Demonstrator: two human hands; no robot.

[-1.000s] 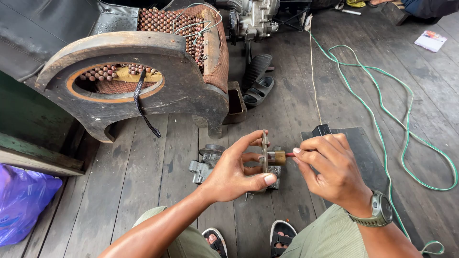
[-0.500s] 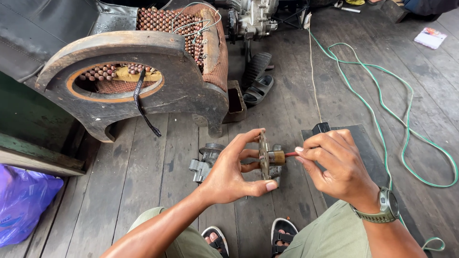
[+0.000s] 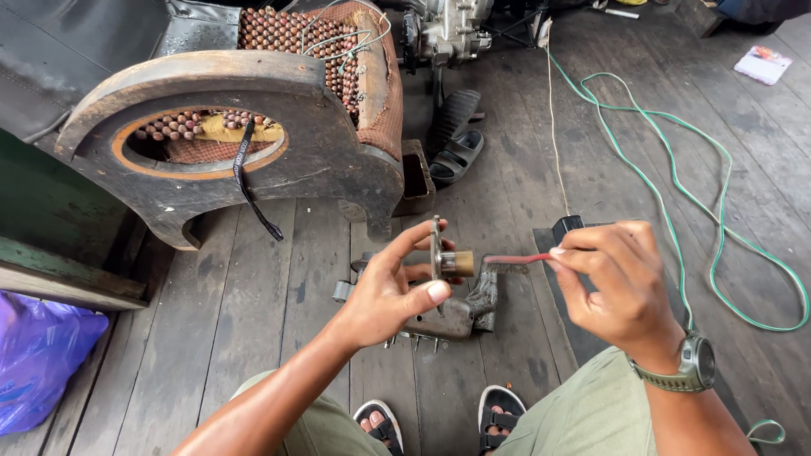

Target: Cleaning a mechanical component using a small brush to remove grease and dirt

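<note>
The left hand (image 3: 384,291) is clamped on a small metal disc with a brass hub (image 3: 448,263), held above the wooden floor (image 3: 253,321). It looks stiff, light and best gripped by the rim. To its right, the right hand (image 3: 612,283) pinches a red-handled brush (image 3: 511,263), bristles touching the hub.

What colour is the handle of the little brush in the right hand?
Red; the brush handle, pinched in the right hand, shows best in the head view.

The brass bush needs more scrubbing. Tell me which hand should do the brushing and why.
Right. The right hand already pinches the red-handled brush, with its bristles near the brass bush. The left hand is occupied gripping the round metal part and keeping it steady above the floor.
</note>
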